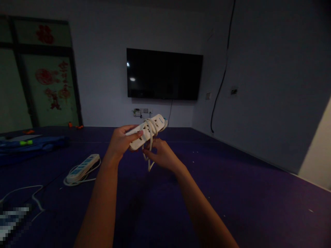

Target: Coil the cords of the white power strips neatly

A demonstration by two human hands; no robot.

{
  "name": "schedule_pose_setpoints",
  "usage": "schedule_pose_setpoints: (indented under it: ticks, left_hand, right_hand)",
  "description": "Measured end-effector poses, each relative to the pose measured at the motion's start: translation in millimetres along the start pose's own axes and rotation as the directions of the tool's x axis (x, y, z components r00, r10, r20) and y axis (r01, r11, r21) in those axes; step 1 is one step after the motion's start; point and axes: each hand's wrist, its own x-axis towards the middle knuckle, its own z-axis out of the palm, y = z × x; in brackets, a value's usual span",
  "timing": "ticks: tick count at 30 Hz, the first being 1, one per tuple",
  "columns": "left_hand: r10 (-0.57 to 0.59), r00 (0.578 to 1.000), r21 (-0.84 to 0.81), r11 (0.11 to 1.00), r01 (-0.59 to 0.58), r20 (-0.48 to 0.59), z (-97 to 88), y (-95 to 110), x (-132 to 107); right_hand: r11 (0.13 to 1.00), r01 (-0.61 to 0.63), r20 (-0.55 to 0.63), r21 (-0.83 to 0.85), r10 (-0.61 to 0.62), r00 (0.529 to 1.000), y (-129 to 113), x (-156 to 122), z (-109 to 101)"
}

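A white power strip point(137, 141) is held up in front of me, tilted with its far end raised to the right. My left hand point(121, 141) grips its near end, thumb on top across the sockets. White cord point(152, 129) is wound around the strip's middle and far part, and a loop of it hangs below. Under the strip, my right hand point(161, 153) is closed with its fingers around the hanging cord. Part of the right fingers is hidden behind the strip and cord.
Another power strip point(83, 168) with blue sockets lies at left on the purple surface point(155, 213), its cord around it. Farther left are a loose white cord point(38, 203), a pixelated object point(11, 220) and blue cloth point(51, 143). A television point(165, 74) hangs on the wall.
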Motion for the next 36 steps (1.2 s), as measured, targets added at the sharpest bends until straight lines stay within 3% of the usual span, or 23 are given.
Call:
schedule_pose_setpoints:
  ticks: [3,6,8,11,14,17,21,24,27,30,33,36]
  left_hand:
    - [-0.01,1.0,0.042,0.999,0.01,-0.012,-8.8,0,0]
    - [-0.049,0.998,0.115,0.992,0.045,0.032,-21.3,2,-2]
    - [-0.111,0.986,0.176,0.98,0.088,0.124,-29.0,6,-6]
    - [-0.217,0.935,0.241,0.959,0.15,0.281,-36.6,12,-12]
    - [-0.253,0.894,0.224,0.958,0.178,0.37,-39.0,14,-15]
    - [-0.197,0.928,0.108,0.979,0.171,0.316,-38.5,13,-12]
    - [-0.115,0.987,0.021,0.993,0.114,0.112,-38.4,10,-6]
    - [-0.075,0.996,0.078,0.994,0.079,-0.045,-39.3,9,-3]
    - [-0.064,0.983,0.184,0.978,0.096,-0.173,-41.1,7,-1]
    - [-0.146,0.976,0.319,0.928,0.192,-0.162,-44.0,5,0]
    - [-0.283,0.959,0.416,0.872,0.259,-0.005,-48.0,5,-3]
    - [-0.393,0.896,0.425,0.861,0.279,0.208,-52.3,7,-8]
  right_hand:
    - [0.996,-0.067,0.033,0.054,0.065,0.997,0,-5,-17]
    - [0.984,-0.178,-0.044,-0.015,0.177,0.983,5,-11,-40]
    - [0.961,-0.259,-0.152,-0.097,0.243,0.958,15,-14,-53]
    - [0.92,-0.373,-0.323,-0.122,0.318,0.891,37,-19,-65]
    - [0.906,-0.414,-0.381,-0.088,0.353,0.854,62,-23,-68]
    - [0.898,-0.436,-0.304,-0.063,0.399,0.865,80,-27,-64]
    - [0.879,-0.475,-0.156,-0.043,0.464,0.872,93,-31,-60]
    - [0.859,-0.511,-0.19,-0.034,0.496,0.847,98,-35,-62]
    - [0.842,-0.538,-0.361,-0.024,0.495,0.79,103,-39,-69]
    - [0.826,-0.562,-0.547,-0.048,0.449,0.707,105,-43,-78]
    - [0.777,-0.625,-0.677,-0.069,0.424,0.602,105,-47,-83]
    - [0.728,-0.682,-0.735,-0.065,0.428,0.526,108,-53,-87]
